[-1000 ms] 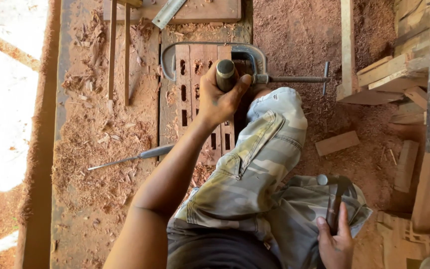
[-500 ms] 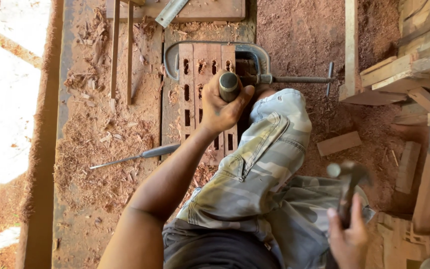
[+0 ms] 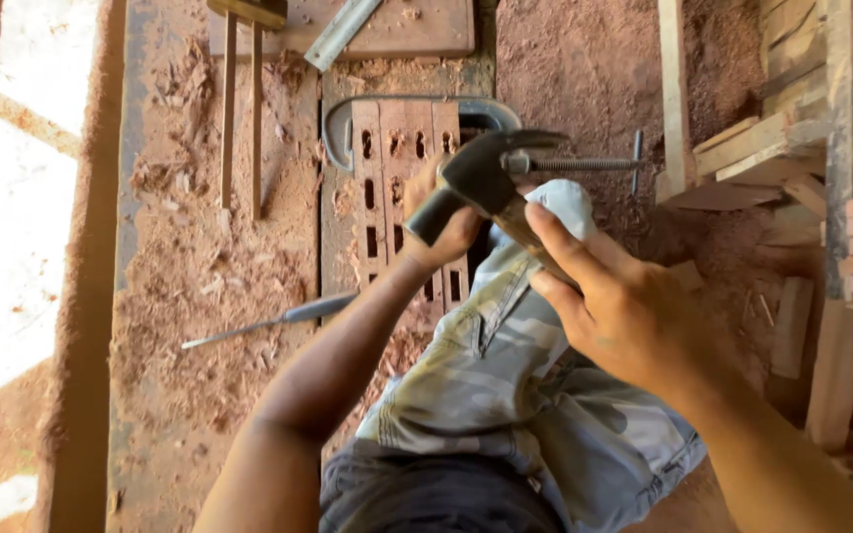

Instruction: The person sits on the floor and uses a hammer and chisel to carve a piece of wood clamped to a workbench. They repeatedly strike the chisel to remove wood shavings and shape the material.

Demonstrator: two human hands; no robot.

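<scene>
Right hand [image 3: 624,306] grips steel claw hammer [image 3: 486,173] above dark-handled chisel [image 3: 433,215] clenched in left hand [image 3: 446,232]; several slots already cut in clamped reddish wooden board [image 3: 402,158], more remain.

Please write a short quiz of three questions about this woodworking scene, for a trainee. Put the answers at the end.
1. True or false: the right hand holds a hammer.
2. What does the left hand grip? A) a dark chisel handle B) a saw C) a brush
3. Which metal tool holds the slotted wood panel at its far end?

Key: 1 true; 2 A; 3 the clamp, whose screw points to the right.
</scene>
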